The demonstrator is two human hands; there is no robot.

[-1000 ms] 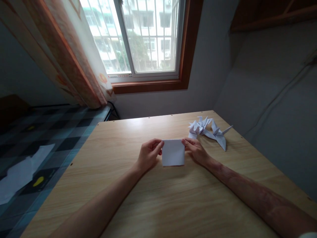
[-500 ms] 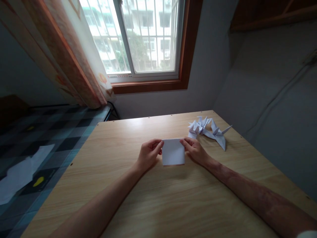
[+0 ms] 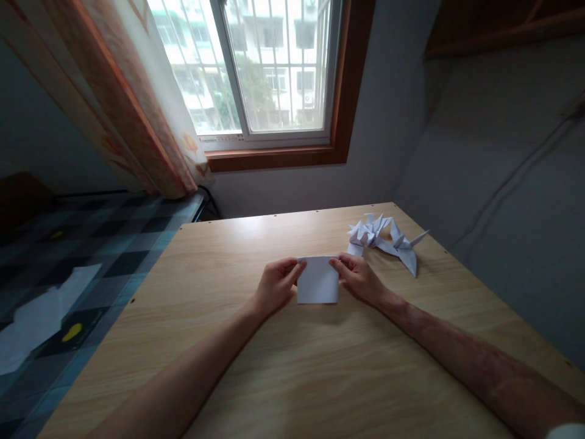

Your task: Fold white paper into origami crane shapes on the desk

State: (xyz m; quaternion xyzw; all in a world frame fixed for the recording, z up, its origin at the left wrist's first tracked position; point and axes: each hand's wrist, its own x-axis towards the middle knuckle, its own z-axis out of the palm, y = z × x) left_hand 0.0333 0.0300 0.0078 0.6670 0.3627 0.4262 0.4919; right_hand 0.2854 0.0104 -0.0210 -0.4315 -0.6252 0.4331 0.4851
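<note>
A small white folded paper (image 3: 317, 280) lies on the wooden table (image 3: 301, 378) in front of me. My left hand (image 3: 274, 285) pinches the paper's top left corner with thumb and fingers. My right hand (image 3: 359, 277) pinches its top right corner the same way. Both forearms stretch out over the table toward it.
Several folded white paper cranes (image 3: 382, 239) sit at the table's far right, close to my right hand. A window (image 3: 256, 67) with a curtain (image 3: 128, 97) is behind the table. A checked bed cover (image 3: 82, 262) with white paper (image 3: 41, 317) on it lies to the left.
Both hands have closed in slightly on the paper, which now looks a little narrower and shifted a touch left. Little else moved.
</note>
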